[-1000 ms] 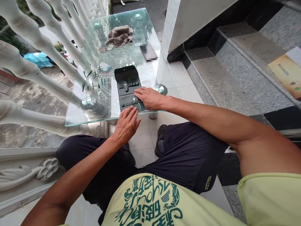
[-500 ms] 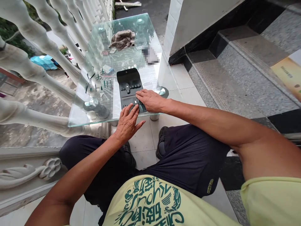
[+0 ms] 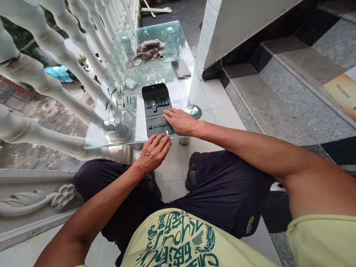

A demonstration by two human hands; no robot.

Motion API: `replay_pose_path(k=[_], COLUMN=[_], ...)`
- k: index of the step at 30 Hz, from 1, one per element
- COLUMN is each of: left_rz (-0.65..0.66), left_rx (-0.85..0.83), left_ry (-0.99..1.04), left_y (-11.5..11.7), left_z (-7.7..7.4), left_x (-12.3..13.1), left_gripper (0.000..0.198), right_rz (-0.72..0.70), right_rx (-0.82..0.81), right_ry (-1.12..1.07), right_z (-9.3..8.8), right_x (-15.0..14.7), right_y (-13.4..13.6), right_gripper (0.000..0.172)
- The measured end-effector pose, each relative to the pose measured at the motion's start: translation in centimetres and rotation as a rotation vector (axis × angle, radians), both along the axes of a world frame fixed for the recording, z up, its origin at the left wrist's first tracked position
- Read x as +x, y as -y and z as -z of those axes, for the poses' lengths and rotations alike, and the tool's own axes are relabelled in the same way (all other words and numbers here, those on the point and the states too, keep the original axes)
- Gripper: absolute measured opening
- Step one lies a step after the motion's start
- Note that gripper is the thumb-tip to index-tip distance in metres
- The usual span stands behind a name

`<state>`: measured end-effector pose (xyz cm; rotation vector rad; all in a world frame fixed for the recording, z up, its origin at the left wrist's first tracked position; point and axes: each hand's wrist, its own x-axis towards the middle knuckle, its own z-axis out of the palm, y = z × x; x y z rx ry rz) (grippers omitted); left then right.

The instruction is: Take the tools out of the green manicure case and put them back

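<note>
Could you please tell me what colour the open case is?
The case is black; head view.

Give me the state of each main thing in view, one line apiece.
Black rectangular folding case: open, spread out on the clear glass table.
Brown patterned cloth: crumpled in a heap.
Green-handled metal scissors: lying down; too small to tell whether open.
Left hand: fingers bent by the case's near edge; grip unclear.
Right hand: resting over the case's right side.

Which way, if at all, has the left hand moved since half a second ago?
Yes: judged by the glass table, the left hand drew back toward the person.
</note>
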<state>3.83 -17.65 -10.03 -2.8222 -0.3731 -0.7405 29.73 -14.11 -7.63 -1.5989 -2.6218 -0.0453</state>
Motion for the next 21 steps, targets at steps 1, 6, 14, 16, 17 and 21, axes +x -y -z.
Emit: replay_pose_path(k=[1, 6, 14, 16, 17, 21], left_rz=[0.013, -0.062, -0.39, -0.454, -0.47, -0.464], left_rx=[0.031, -0.043, -0.109, -0.12, -0.125, -0.14], left_ry=[-0.002, -0.021, 0.034, 0.013, -0.007, -0.1], left_y=[0.3, -1.3, -14.6, -17.3, -18.4, -21.1], left_z=[-0.6, -4.7, -7.8, -7.8, -7.7, -6.6], left_x=[-0.4, -3.2, -6.8, -7.2, -7.2, -5.5], left_gripper=[0.031, 0.038, 0.048, 0.049, 0.049, 0.046], right_rz=[0.001, -0.011, -0.01, -0.012, -0.013, -0.01], right_rx=[-0.001, 0.002, 0.007, 0.006, 0.007, 0.023], right_ry=[-0.003, -0.004, -0.008, -0.019, -0.022, 0.005], right_z=[0.0, -0.2, -0.1, -0.1, -0.1, -0.1], right_x=[0.0, -0.2, -0.3, -0.3, -0.3, -0.5], right_y=[0.1, 0.4, 0.4, 0.4, 0.4, 0.5], right_gripper=[0.07, 0.07, 0.07, 0.072, 0.072, 0.068])
